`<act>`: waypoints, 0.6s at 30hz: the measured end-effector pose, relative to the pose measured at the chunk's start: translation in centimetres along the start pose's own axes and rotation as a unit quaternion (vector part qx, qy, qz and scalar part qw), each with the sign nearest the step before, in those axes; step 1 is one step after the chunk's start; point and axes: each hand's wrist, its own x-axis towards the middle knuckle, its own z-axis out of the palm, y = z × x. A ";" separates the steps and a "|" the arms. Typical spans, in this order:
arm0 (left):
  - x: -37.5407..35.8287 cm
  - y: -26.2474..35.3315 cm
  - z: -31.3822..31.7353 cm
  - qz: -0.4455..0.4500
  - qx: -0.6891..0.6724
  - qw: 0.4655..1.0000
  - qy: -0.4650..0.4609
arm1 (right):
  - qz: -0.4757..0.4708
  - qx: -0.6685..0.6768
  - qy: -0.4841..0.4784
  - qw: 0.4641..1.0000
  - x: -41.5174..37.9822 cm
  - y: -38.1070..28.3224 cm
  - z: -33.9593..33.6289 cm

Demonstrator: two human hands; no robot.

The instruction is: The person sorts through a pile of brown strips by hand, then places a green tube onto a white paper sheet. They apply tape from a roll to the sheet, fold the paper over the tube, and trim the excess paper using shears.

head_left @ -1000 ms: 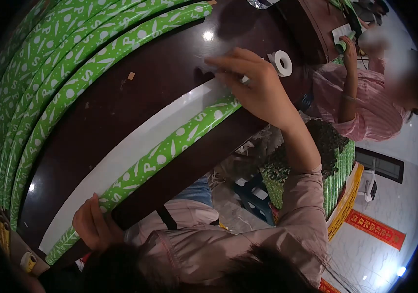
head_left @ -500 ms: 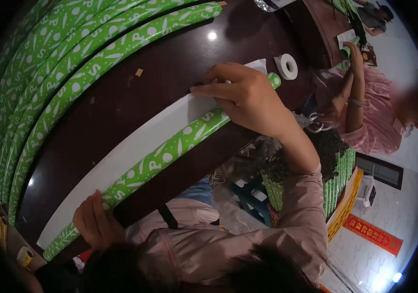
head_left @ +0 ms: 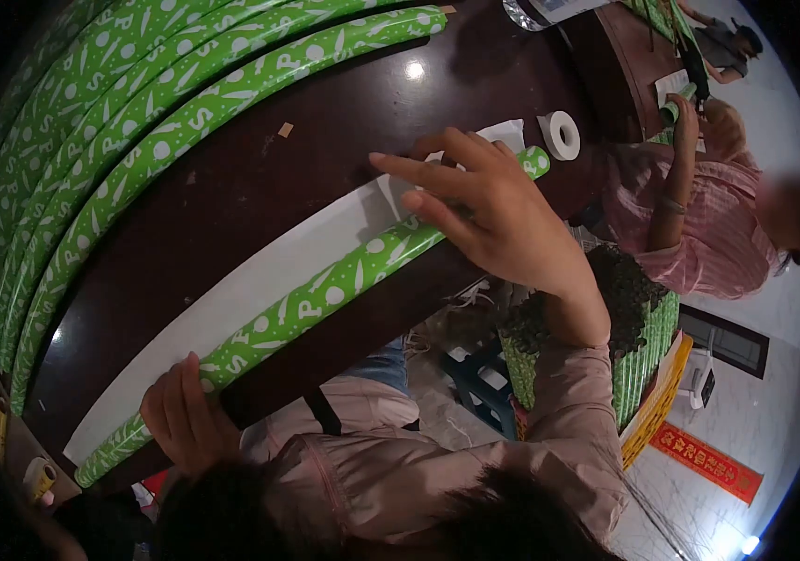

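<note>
A roll of green patterned wrapping paper point(head_left: 330, 292) lies across the dark table along its near edge. Its loose flap shows a white underside point(head_left: 250, 280) spread out beyond the roll. My left hand point(head_left: 185, 421) is closed round the roll near its left end, fingers curled over the top. Over the right part of the roll, my right hand point(head_left: 503, 206) has its fingers spread, index stretched out above the flap's far edge and thumb apart, with nothing between them. Part of the roll is hidden under this hand; its right end sticks out beyond the wrist side.
Several finished green rolls point(head_left: 231, 89) lie stacked at the table's far left. A roll of white tape point(head_left: 562, 136) stands near the right end, and a small brown scrap point(head_left: 285, 130) lies mid-table. On the right, a person in a pink shirt point(head_left: 713, 220) handles a green roll.
My right hand has let go of the flap's edge; its fingers have opened and lifted. My left hand keeps its hold on the roll. The view has shifted slightly.
</note>
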 end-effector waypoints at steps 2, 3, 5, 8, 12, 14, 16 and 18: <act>0.0 0.1 -0.1 -0.011 0.010 1.000 -0.026 | -0.040 -0.124 0.043 0.991 -0.1 -0.7 0.9; -0.1 0.1 0.0 -0.011 0.005 1.000 -0.021 | -0.040 -0.124 0.044 0.990 -0.3 -0.9 0.9; 0.3 0.2 -0.2 -0.013 0.001 1.000 -0.015 | -0.054 -0.161 0.042 0.985 -0.6 -1.2 1.0; 0.8 0.5 -0.5 -0.002 0.029 0.999 -0.016 | -0.058 -0.185 0.053 0.980 -1.0 -1.6 1.1; 0.7 0.6 -0.3 -0.011 0.035 0.999 -0.001 | -0.044 -0.206 0.064 0.975 -1.2 -2.1 1.8; 0.8 0.7 -0.4 -0.013 0.037 0.999 0.003 | -0.031 -0.210 0.058 0.975 -1.3 -2.2 1.9; 0.9 0.6 -0.4 0.000 0.025 1.000 0.004 | -0.028 -0.171 0.060 0.983 -1.5 -1.9 1.4; 1.2 1.0 -0.4 -0.009 0.023 1.000 0.011 | -0.026 -0.134 0.059 0.989 -1.5 -1.8 1.2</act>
